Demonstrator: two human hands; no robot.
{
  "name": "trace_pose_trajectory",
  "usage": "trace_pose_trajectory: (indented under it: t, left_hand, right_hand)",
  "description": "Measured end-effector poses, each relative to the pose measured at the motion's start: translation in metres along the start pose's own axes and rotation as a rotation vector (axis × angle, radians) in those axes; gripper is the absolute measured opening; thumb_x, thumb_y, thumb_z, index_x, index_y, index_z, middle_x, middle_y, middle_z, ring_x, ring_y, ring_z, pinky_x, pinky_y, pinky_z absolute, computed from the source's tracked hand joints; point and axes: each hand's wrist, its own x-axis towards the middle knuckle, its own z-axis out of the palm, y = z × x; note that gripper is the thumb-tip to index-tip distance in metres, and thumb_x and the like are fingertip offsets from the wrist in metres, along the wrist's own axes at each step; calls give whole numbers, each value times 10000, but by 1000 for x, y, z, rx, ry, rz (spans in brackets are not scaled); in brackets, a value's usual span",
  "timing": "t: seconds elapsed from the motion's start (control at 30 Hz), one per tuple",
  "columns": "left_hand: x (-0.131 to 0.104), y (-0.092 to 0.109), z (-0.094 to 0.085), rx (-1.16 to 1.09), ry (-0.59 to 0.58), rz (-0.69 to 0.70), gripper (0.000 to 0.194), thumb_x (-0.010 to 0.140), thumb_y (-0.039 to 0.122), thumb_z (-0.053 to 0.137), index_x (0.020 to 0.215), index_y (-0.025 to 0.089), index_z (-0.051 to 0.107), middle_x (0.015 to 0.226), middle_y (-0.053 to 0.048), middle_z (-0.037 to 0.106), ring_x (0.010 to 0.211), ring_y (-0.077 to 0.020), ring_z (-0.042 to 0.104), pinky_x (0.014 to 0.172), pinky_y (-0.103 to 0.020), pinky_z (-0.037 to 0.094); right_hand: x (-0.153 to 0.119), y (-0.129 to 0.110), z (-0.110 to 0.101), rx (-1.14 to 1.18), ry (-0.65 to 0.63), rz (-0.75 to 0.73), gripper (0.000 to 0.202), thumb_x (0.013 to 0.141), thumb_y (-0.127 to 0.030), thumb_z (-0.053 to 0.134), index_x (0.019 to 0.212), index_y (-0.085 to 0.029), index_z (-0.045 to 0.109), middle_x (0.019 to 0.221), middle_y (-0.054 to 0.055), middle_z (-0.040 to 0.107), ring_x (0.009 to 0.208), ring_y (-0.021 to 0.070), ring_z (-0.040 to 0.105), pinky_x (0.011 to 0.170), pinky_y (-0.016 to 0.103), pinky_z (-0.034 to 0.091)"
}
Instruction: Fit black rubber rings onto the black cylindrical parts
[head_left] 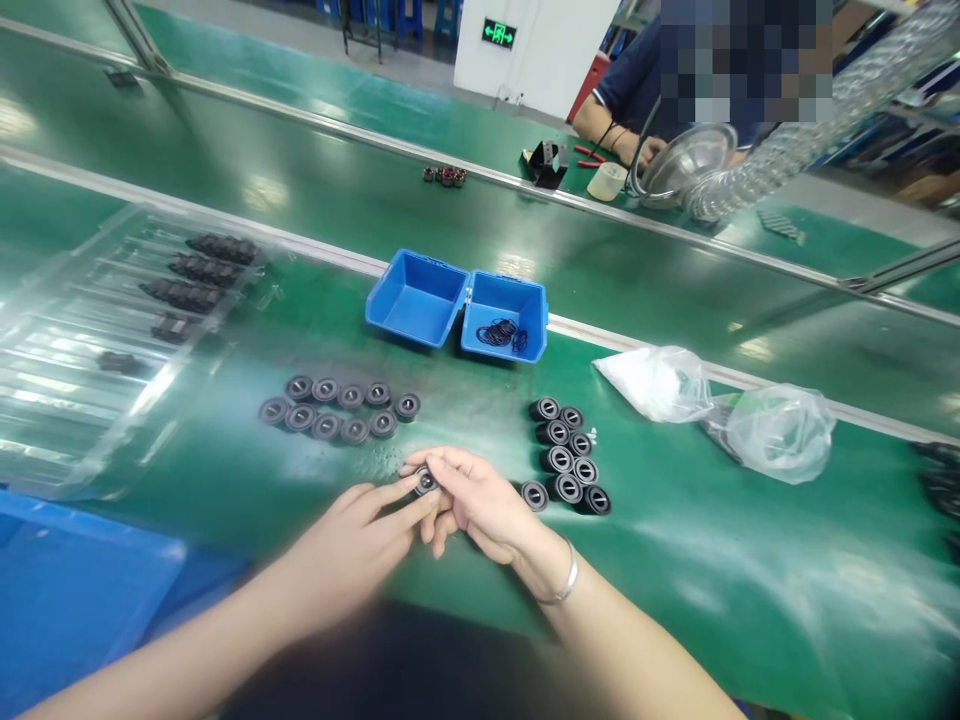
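Note:
Between the fingertips of both hands is a round black part with a ring-shaped face (425, 481), over the near middle of the green table. My left hand (369, 520) reaches in from the left, its fingers closed on the part's near side. My right hand (480, 500), with a silver bangle at the wrist, pinches the same part from the right. Just right of my right hand stands a group of similar black round parts (559, 460), each with a light slot on its face. Two rows of black round parts (327, 427) lie to the left, beyond my left hand.
Two blue bins (417, 300) stand at the back, the right one holding black rubber-like rings (501, 334). Plastic bags (780, 430) lie back right. A clear tray (82, 340) with dark parts is at left, above a blue crate (82, 590). Across the rail, a person (630, 110) works.

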Motion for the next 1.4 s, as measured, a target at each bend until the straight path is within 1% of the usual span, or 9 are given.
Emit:
trace_pose_trajectory:
  t: [0.13, 0.33, 0.5, 0.63, 0.73, 0.83, 0.93, 1.17, 1.4]
  left_hand:
    - [1, 1, -1, -5, -31, -23, 286, 956, 118, 411, 1060, 192, 667, 1401, 8, 566, 1352, -243, 380, 1008, -358, 333]
    - [1, 2, -4, -25, 20, 20, 317, 948, 86, 379, 1045, 149, 675, 1342, -81, 615, 1391, -257, 370, 1001, -375, 362]
    - [-2, -3, -5, -12, 35, 5, 294, 979, 136, 384, 1077, 149, 661, 1351, -74, 611, 1317, -235, 473, 999, -376, 373]
    - [-3, -1, -3, -16, 10, 12, 287, 970, 114, 396, 1087, 135, 657, 1378, -79, 588, 1336, -245, 456, 941, -358, 412]
    - [-2, -1, -5, -22, 65, 11, 280, 965, 102, 401, 1085, 133, 652, 1345, -81, 616, 1319, -228, 485, 942, -351, 423]
    - [-2, -7, -10, 6, 157, -52, 270, 949, 67, 397, 1043, 136, 641, 1308, -101, 640, 1336, -235, 481, 1013, -384, 403]
    - [-2, -17, -12, 99, 201, -203, 269, 916, 22, 385, 986, 122, 624, 1375, -167, 572, 1381, -284, 424, 1088, -469, 352]
    - [0, -28, -13, 152, 136, -217, 291, 902, -13, 339, 926, 118, 597, 1415, -205, 519, 1385, -282, 415, 1149, -511, 283]
    - [0, -28, -12, 150, 57, -189, 265, 924, 22, 385, 974, 136, 619, 1441, -143, 511, 1417, -303, 357, 1164, -543, 221]
  right_hand:
    - [-2, -2, -2, 16, -42, 18, 369, 947, -458, 531, 1150, -151, 573, 700, 44, 674, 582, 177, 691, 456, 260, 567]
    - [-1, 2, -1, -53, 2, -36, 300, 900, -411, 629, 1076, -180, 551, 564, -41, 607, 429, 114, 603, 424, 216, 528]
    - [-2, 4, 2, -50, 41, -83, 370, 882, -463, 640, 1109, -188, 541, 806, 22, 680, 534, 134, 666, 451, 250, 559]
    - [-3, 2, 2, -90, 10, -69, 339, 896, -433, 632, 1090, -164, 560, 640, -11, 640, 509, 122, 640, 469, 226, 546]
    - [-2, 3, 3, -100, 26, -77, 339, 886, -442, 640, 1058, -161, 559, 569, -32, 612, 427, 101, 587, 437, 212, 522]
    - [1, 8, 3, -95, 53, -110, 378, 878, -480, 636, 1076, -173, 537, 553, -43, 597, 418, 117, 594, 415, 221, 516]
    - [2, 11, 3, -100, 80, -139, 377, 876, -490, 634, 1068, -180, 536, 642, -22, 629, 419, 113, 598, 397, 222, 511]
    - [0, 10, 4, -89, 88, -124, 355, 879, -475, 634, 1048, -178, 539, 684, -15, 632, 424, 108, 603, 395, 219, 510]
    - [0, 9, 3, -109, 73, -106, 348, 896, -466, 605, 1071, -173, 536, 609, -32, 610, 423, 120, 601, 410, 224, 503]
